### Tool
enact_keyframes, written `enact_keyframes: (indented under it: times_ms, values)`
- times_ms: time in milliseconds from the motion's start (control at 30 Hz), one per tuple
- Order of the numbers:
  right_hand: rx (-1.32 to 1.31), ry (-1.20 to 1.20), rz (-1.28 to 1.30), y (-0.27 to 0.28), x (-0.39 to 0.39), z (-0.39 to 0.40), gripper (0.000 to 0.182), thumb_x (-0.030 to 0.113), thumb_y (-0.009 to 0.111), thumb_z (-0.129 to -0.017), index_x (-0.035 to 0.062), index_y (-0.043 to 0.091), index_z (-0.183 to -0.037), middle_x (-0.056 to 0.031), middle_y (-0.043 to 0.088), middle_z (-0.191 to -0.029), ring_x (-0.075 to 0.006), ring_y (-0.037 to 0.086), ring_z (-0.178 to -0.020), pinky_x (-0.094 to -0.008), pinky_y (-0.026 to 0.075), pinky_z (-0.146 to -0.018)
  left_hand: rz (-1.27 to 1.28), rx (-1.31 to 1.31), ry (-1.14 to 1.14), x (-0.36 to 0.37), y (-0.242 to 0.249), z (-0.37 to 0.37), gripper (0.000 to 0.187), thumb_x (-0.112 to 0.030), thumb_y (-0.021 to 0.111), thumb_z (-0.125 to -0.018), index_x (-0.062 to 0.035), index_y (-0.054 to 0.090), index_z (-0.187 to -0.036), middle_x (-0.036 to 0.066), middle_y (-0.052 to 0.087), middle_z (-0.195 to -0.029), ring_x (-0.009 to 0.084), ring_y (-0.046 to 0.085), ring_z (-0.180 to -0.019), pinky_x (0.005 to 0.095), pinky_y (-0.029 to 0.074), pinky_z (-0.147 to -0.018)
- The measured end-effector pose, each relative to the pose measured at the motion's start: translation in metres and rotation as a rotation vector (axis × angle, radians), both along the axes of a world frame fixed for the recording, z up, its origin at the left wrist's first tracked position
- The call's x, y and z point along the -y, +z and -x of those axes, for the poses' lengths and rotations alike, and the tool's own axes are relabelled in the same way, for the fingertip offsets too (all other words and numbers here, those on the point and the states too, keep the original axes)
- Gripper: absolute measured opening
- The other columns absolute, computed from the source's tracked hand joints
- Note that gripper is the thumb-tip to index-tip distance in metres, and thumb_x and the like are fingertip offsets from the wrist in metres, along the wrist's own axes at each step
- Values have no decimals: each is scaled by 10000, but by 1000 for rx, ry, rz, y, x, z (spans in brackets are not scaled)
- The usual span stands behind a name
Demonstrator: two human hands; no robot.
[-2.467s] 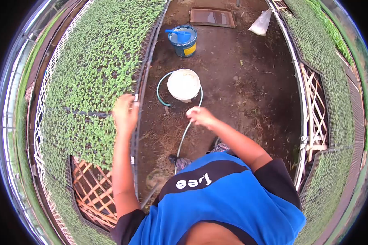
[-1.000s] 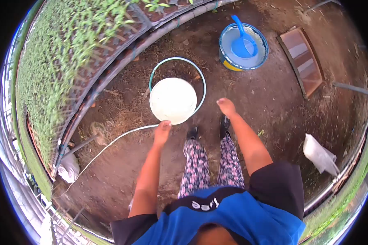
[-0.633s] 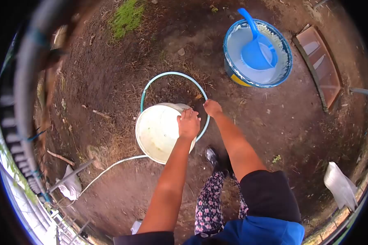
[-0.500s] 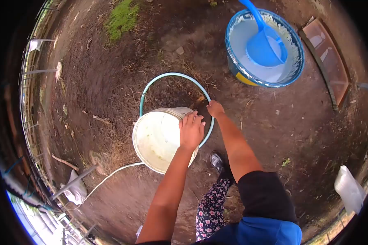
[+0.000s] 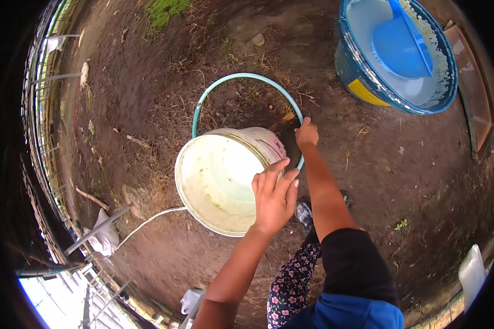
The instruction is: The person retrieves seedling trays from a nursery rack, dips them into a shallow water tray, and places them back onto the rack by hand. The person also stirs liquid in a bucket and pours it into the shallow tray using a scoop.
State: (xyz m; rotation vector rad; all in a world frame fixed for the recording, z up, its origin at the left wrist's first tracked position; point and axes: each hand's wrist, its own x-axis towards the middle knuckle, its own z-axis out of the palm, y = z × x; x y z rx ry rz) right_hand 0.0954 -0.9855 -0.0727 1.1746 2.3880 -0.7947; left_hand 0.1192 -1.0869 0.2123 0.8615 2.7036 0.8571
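My right hand (image 5: 307, 134) is closed around a light blue-green hose (image 5: 241, 75), which arcs behind a white plastic bucket (image 5: 208, 183). The bucket leans on the soil with its stained inside facing me. Over its right rim, my left hand (image 5: 274, 197) is open, fingers spread and slightly bent, overlapping the bucket in this view. Up to the right stands a large blue tub (image 5: 362, 82) of whitish liquid. A blue dipper (image 5: 403, 46) rests in that liquid.
A framed panel (image 5: 475, 88) lies beyond the tub. A thin pale hose (image 5: 148, 222) runs left toward a white sack (image 5: 104, 236) by the fence. A shoe (image 5: 303, 214) shows beneath my arms. A stick (image 5: 92, 198) and a stone (image 5: 258, 40) lie on the ground.
My left hand has shifted right and opened its fingers at the bucket's rim. The bucket's side shows more. My right hand keeps hold of the hose; the view has shifted.
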Motion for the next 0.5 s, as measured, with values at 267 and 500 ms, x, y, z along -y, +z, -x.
enact_keyframes:
  times_ms: [267, 500]
  values:
    - [71, -103, 125, 13, -8, 15, 469, 233, 696, -632, 83, 420, -980, -150, 497, -1017, -304, 494, -966, -395, 453, -763, 9, 8, 9, 10, 18, -14, 196, -59, 560, -727, -75, 565, -922, 71, 495, -1091, 223, 474, -894, 343, 311, -799]
    - [-178, 197, 288, 7, 4, 8, 307, 220, 633, -674, 94, 527, -933, -167, 554, -917, -319, 552, -848, -385, 437, -742, -48, 40, 86, 5, 28, -32, 196, -60, 564, -727, -71, 567, -923, 77, 501, -1093, 229, 480, -903, 337, 316, -800]
